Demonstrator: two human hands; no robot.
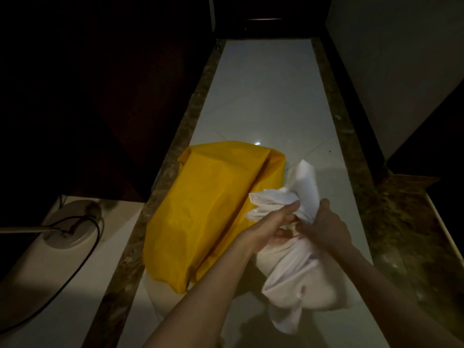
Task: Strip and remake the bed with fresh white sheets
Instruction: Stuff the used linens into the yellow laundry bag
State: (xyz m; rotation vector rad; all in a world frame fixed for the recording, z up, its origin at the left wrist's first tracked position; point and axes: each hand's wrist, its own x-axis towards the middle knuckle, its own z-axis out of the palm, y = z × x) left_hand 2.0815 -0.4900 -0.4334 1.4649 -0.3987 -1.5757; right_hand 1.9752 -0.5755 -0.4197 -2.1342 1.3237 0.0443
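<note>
On the pale tiled floor [263,96], near right, between brown stone borders: one white cloth bundle [296,277], bedding knotted or gathered at its top. My left hand [273,227] lies across the neck, its fingers [291,209] curled into the loose white tails; my right hand [324,222] grips the twisted neck from the far side, thumb up. Both pinch cloth; neither is spread.

Handling, as I judge it: soft, limp, light for its bulk, nothing breakable. Cloth slides on itself, so the gathered neck is the place to hold, not the slack tails, which would pull free.

Touching it on the left: one yellow fabric sack [213,212], full, lying flat, smooth and likely slippery.

Near left: one round lamp base with black cord [72,222].
</note>
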